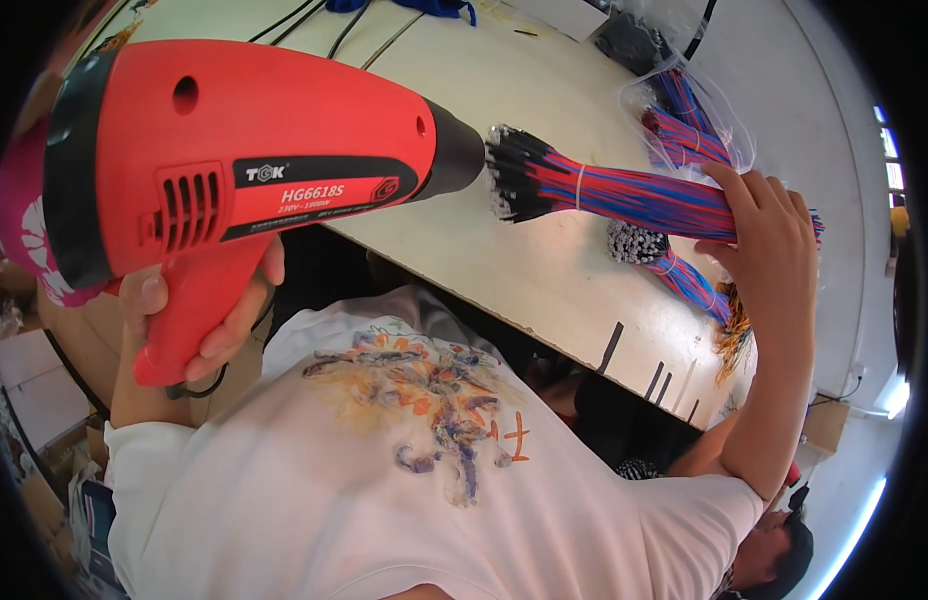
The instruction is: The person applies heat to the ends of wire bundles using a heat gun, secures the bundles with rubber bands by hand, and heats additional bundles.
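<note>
My left hand [234, 325] is wrapped round the handle of a red heat gun [314, 120] with a black nozzle [457, 150]. The nozzle points right, its tip very close to the black-sleeved, white-tipped end of a wire bundle [634, 195]. Whether the two touch I cannot tell. Red and blue wires make up this bundle, and a pale tie [581, 187] cinches it near the sleeved end. At the bundle's other end, my right hand [769, 225] is closed round the wires. Below it on the table lies a second tied wire bundle [684, 278] with yellow-orange ends.
More red and blue bundles [689, 135] lie in clear plastic at the back right of the pale table [464, 250]. Dark cables [349, 35] cross its far side. Black strips [612, 347] line the near edge. Another person [774, 550] is at the lower right; boxes [44, 380] stand at left.
</note>
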Demonstrator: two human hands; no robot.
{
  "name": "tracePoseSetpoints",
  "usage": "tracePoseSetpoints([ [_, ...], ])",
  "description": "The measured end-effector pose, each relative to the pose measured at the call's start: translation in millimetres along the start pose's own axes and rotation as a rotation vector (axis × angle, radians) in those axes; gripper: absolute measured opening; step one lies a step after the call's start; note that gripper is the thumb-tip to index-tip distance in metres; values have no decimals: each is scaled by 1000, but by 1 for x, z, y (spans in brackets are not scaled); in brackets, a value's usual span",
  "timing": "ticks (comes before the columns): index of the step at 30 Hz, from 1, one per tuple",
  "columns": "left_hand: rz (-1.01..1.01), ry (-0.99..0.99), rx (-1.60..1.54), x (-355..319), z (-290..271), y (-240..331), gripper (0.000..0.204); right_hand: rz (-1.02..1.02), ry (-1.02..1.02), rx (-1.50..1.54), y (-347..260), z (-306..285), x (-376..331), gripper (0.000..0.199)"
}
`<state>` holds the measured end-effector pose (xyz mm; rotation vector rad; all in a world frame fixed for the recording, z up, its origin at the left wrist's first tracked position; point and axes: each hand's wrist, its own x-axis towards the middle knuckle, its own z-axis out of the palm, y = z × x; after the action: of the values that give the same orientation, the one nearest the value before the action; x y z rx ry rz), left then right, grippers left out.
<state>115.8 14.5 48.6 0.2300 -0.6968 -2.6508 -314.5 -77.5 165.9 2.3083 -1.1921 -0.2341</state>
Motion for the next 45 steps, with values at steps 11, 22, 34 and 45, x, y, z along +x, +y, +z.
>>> tracePoseSetpoints([
  [11, -289, -142, -107, 8, -15, 15, 67, -53, -19, -22, 6, -1, -4, 52],
  [22, -223, -100, -106, 3, -10, 14, 74, 35, -106, 27, -3, 5, -4, 52],
  [34, -471, -229, -296, 22, 8, 21, 65, 8, -129, 51, -4, 0, 1, 47],
  [45, -388, -127, -191, 19, -5, 13, 70, 77, -244, -29, -8, 4, 0, 44],
])
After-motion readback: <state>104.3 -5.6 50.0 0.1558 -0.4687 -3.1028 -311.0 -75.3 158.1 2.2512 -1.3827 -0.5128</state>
